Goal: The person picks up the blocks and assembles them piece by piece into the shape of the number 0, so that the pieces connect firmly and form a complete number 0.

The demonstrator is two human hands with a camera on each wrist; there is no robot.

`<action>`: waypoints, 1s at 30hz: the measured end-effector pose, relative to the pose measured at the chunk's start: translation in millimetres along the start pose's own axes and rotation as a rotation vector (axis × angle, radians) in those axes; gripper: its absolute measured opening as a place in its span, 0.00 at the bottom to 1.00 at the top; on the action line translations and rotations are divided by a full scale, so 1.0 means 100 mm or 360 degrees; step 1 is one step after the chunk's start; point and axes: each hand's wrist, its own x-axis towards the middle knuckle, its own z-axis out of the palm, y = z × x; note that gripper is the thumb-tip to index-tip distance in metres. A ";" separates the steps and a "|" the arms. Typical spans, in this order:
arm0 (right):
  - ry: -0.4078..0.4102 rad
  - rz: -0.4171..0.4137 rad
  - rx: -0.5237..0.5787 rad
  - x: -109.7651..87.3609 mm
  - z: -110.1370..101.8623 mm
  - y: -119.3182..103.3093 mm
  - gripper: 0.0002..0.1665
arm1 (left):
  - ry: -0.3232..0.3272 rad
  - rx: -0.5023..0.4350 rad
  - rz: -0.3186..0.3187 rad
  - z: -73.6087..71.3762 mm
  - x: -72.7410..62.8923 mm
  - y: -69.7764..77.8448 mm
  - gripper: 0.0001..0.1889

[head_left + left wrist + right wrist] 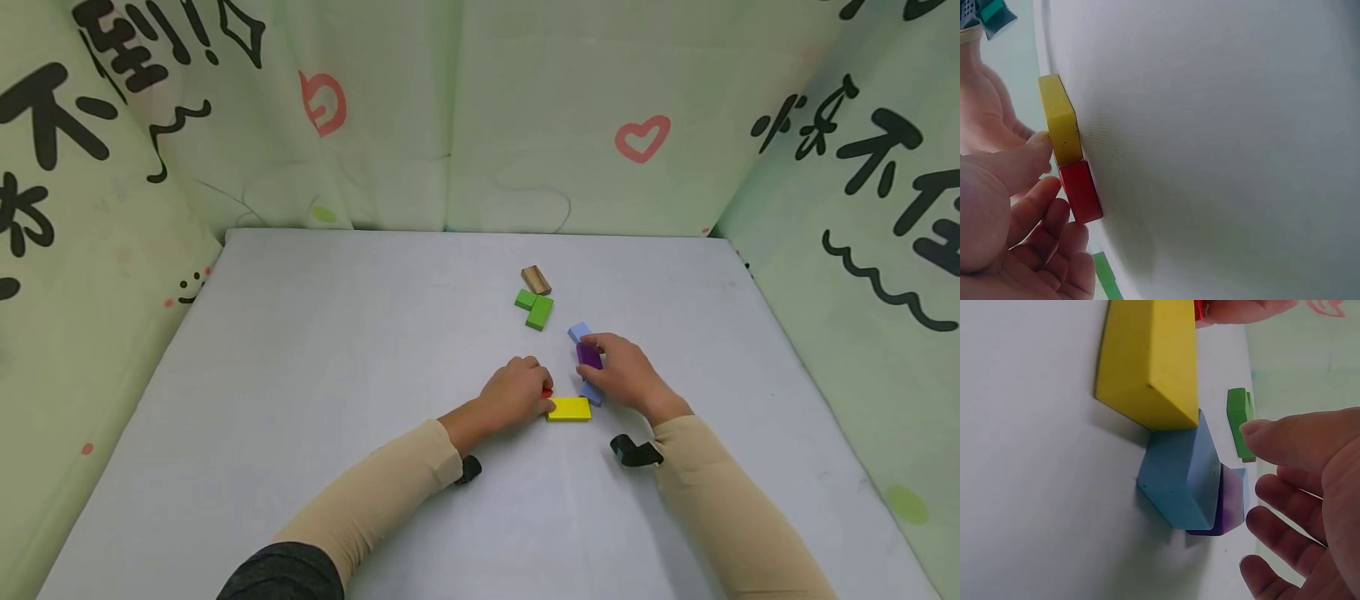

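My left hand [516, 392] is beside a red block [1081, 192] and a yellow block [568, 409], which touch end to end. In the left wrist view its thumb rests on the yellow block's side, and its loosely bent fingers lie along the red one. My right hand [626, 373] is around a purple block [588, 356], thumb and fingers spread apart. In the right wrist view its fingertips [1263, 519] stand off the blocks. One light blue block [1175, 478] touches the yellow block's corner; another blue block [579, 332] lies beyond the purple one.
Farther back on the white table [315, 333] lie two green blocks [540, 312], touching, and a brown wooden block [536, 279]. Black wrist devices [634, 451] sit under the sleeves. Pale green printed curtains [525, 108] enclose the table's back and sides.
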 end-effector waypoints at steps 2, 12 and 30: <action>0.0011 -0.0011 0.0010 -0.04 0.01 -0.01 0.32 | -0.0003 0.0000 -0.0002 -0.01 0.00 0.00 0.17; 0.0034 -0.0039 -0.0001 -0.19 0.07 -0.01 0.33 | 0.0003 0.0000 -0.0011 0.00 0.00 0.01 0.17; 0.0106 -0.0117 0.0005 -0.28 0.10 0.07 0.27 | -0.0016 -0.0023 -0.0028 -0.02 -0.02 0.03 0.16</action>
